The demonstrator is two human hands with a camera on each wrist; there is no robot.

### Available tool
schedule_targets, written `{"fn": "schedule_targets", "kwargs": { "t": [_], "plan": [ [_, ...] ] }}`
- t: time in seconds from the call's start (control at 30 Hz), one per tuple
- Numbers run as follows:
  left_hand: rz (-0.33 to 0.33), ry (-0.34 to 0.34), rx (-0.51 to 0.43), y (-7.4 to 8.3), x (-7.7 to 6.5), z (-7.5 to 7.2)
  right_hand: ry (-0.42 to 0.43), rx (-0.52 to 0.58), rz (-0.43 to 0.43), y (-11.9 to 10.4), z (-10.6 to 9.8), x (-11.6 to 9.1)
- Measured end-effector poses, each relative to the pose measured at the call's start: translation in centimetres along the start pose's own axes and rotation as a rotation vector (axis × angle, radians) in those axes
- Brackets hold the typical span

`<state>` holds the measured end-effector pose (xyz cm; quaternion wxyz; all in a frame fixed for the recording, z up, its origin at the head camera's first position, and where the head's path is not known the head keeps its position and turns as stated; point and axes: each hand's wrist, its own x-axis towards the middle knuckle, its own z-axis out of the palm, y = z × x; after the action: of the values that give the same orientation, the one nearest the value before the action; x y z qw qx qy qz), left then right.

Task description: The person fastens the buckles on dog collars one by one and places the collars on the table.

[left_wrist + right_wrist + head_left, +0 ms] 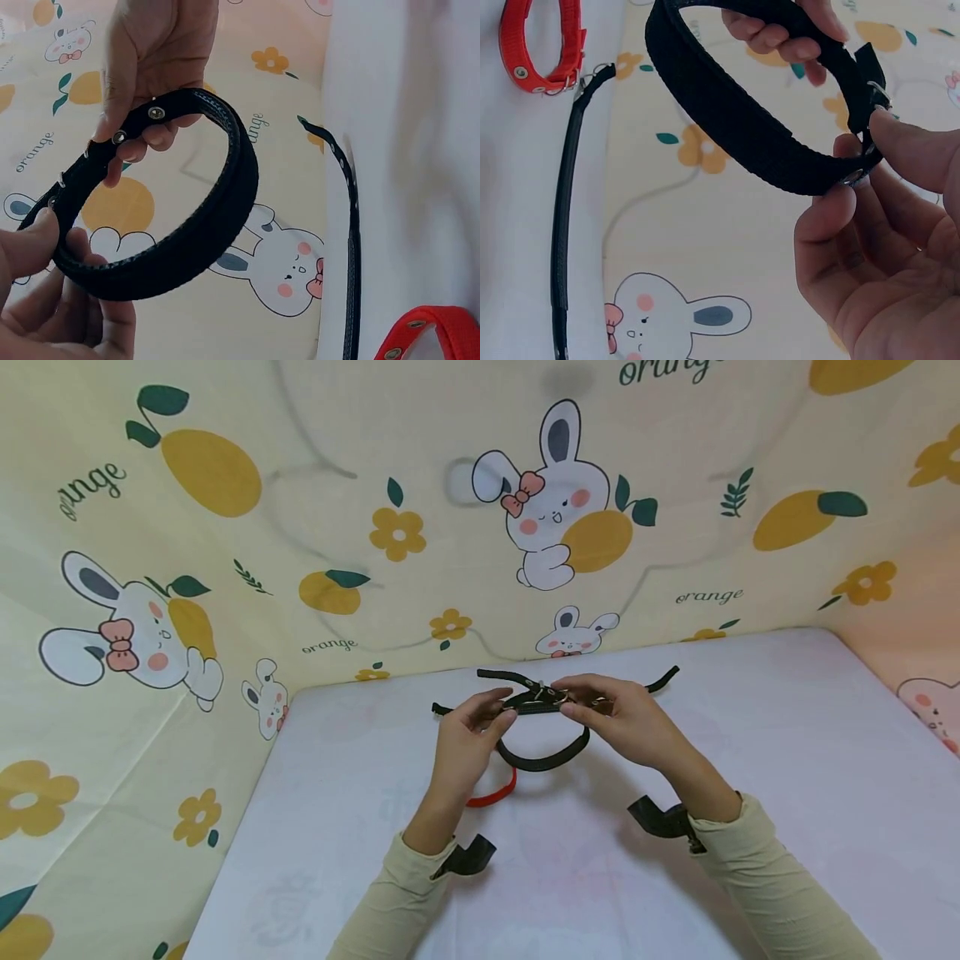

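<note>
A black collar [543, 764], bent into a buckled loop, is held up above the table between both hands. Fingers and thumb of my left hand [468, 739] pinch one side of its upper part. On the other side, beside the metal buckle [880, 94], my right hand [633, 718] grips the band. In the left wrist view, metal eyelets [156, 113] line the strap. Behind the hands a second black collar [564, 210] lies stretched out on the table, its middle hidden in the head view. A red collar [492, 797] lies looped near my left hand.
The table [337, 827] has a white cover. Patterned cloth [420, 460] with rabbits and oranges hangs behind it and along the sides. Dark straps [660, 818] stick out at both sleeve cuffs.
</note>
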<state>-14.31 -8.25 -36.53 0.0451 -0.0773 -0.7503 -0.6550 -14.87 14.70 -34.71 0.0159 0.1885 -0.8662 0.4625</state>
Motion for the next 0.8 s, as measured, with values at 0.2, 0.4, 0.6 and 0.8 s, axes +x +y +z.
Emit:
{"fn": "schedule_targets", "kwargs": {
  "t": [0.2,0.4,0.6,0.8],
  "plan": [
    [-0.064,0.049,-0.059,-0.09,0.19,-0.35,0.005,0.017,0.013,0.09,-0.09,-0.05],
    [-0.077,0.058,-0.134,-0.01,0.17,-0.53,-0.009,-0.015,0.000,-0.09,0.05,-0.03],
    [0.024,0.059,-0.138,0.17,-0.03,-0.56,0.020,-0.024,-0.077,-0.10,0.14,-0.05],
    [0.082,0.032,-0.008,0.15,-0.38,-0.33,0.074,-0.003,-0.123,-0.64,0.78,-0.43]
  ]
}}
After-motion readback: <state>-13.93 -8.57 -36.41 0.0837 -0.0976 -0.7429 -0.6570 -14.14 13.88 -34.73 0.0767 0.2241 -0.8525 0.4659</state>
